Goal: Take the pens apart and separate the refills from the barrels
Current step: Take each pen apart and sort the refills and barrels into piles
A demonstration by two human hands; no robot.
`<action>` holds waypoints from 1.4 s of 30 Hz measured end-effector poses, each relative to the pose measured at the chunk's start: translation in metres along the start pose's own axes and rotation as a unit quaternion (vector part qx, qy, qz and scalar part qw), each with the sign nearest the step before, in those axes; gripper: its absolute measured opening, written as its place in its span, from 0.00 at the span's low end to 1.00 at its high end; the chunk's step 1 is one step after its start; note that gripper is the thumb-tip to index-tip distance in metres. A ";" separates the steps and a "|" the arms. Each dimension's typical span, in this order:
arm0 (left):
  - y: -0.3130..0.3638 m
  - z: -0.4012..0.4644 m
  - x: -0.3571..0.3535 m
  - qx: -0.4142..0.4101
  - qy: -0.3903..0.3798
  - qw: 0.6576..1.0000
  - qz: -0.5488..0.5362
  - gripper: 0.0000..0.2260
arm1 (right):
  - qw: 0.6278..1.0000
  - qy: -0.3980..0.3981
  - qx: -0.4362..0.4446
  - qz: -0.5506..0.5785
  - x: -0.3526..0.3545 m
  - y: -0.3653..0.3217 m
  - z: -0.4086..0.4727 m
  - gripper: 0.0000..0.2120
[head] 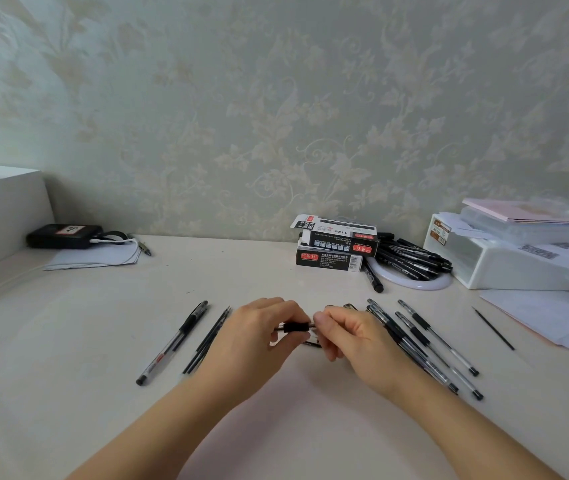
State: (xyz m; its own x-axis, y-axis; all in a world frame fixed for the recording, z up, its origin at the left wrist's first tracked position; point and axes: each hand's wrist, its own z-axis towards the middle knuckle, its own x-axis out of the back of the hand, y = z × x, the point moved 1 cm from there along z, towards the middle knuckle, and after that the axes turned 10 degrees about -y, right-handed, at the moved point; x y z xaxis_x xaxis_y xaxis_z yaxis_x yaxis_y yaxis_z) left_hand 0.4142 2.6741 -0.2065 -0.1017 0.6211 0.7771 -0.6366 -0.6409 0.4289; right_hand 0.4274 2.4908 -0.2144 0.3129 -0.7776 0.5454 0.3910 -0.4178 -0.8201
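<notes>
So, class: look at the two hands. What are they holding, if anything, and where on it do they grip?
Both hands hold one pen: the left hand and right hand pinch it either side of its black grip section.

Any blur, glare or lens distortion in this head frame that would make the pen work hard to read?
Head view: soft, even light with no glare on the table; wide-angle bending curves its far edge; the stacked trays at right are smeared; the pen gripped between the left hand and right hand is slightly soft but readable.
</notes>
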 end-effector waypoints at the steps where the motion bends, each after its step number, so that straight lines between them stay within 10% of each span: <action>1: 0.000 0.000 0.000 0.001 -0.003 1.000 -0.004 0.03 | 1.000 0.008 0.004 -0.002 0.000 -0.001 0.000 0.18; 14: -0.005 0.003 -0.001 0.027 0.012 1.000 -0.002 0.04 | 0.998 0.060 0.012 -0.027 -0.001 0.004 0.003 0.15; 23: -0.027 0.001 -0.001 0.124 0.000 0.992 0.003 0.03 | 0.928 0.037 0.004 -0.370 -0.006 0.015 0.007 0.13; 42: -0.018 0.002 -0.004 0.072 -0.053 0.996 -0.016 0.04 | 0.994 0.061 0.052 -0.073 -0.004 0.007 0.003 0.06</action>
State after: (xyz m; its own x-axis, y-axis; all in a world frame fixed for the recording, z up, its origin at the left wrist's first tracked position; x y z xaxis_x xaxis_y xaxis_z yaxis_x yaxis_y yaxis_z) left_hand 0.4277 2.6829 -0.2163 0.0032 0.5956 0.8033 -0.5208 -0.6848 0.5098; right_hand 0.4316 2.4927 -0.2216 0.1407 -0.7663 0.6268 0.5143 -0.4844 -0.7077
